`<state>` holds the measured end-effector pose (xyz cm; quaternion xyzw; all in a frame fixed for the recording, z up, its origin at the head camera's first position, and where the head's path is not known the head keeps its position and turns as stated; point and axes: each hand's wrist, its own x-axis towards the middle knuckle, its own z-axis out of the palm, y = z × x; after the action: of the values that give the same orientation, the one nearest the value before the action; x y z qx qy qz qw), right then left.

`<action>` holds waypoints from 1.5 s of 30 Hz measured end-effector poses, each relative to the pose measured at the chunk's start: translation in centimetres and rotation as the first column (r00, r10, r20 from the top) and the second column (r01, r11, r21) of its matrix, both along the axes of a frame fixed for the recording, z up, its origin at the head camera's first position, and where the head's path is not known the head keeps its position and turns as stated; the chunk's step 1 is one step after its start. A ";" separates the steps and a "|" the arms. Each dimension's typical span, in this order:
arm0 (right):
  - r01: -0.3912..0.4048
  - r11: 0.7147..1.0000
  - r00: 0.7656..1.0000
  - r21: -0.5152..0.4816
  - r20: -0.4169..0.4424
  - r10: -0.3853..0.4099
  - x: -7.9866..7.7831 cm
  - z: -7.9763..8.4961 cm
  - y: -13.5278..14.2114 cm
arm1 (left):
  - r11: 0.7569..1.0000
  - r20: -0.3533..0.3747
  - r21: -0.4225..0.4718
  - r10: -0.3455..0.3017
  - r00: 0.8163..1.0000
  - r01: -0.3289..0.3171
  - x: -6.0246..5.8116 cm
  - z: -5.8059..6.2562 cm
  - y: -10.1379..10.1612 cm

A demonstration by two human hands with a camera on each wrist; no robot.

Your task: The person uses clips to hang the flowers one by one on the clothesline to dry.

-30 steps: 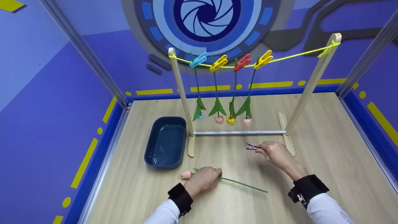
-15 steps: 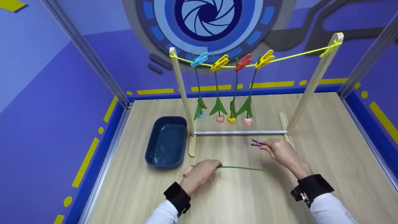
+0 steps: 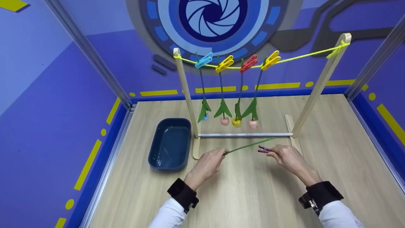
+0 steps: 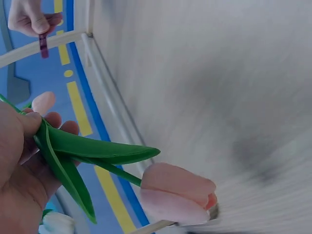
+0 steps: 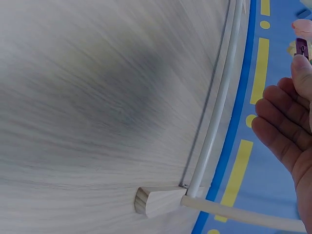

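Observation:
My left hand [image 3: 207, 164] grips an artificial tulip by its stem near the leaves. In the left wrist view the pink tulip [image 4: 175, 192] shows its bloom and two green leaves; in the head view the bloom is hidden behind the hand, and the stem points up and right. My right hand [image 3: 291, 160] pinches a purple clothespin [image 3: 264, 149] between thumb and forefinger, its jaws facing the stem's tip but apart from it. Behind both hands, several tulips hang bloom down from a yellow cord [image 3: 300, 57], held by a blue clothespin [image 3: 204, 60], a red clothespin [image 3: 249, 63] and two yellow ones.
A dark blue tub [image 3: 170, 144] stands left of the wooden rack. The rack's left post [image 3: 186, 95] and right post [image 3: 321, 85] carry the cord, and a white bar [image 3: 243, 135] joins them low down. Printed panels enclose the wooden table [image 3: 240, 196].
My left hand has lifted the tulip and moved forward; its stem has swung from pointing down-right to pointing up-right. The right hand, still holding the clothespin, has shifted slightly right.

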<state>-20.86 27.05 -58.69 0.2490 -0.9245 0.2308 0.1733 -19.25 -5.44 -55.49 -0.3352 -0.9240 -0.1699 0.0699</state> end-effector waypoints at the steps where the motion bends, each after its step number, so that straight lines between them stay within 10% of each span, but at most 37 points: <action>1: -0.001 1.000 1.000 0.001 0.007 0.001 0.1 0.1 0.0 | 1.000 0.000 0.006 -0.002 1.000 0.002 -0.1 0.4 0.2; 23: -0.062 0.998 0.998 0.015 0.003 0.062 0.6 0.3 -0.8 | 0.951 -0.109 0.300 0.116 0.987 -0.078 -3.8 8.4 6.3; 45: -0.056 0.998 0.998 0.034 -0.035 0.057 0.1 2.1 0.2 | 0.887 0.043 0.403 0.227 0.973 -0.224 -5.8 11.3 10.0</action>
<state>-20.72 27.23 -56.57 0.2821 -0.9175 0.2157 0.1792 -25.09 4.57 -44.18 -0.2044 -0.9011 -0.3474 0.1596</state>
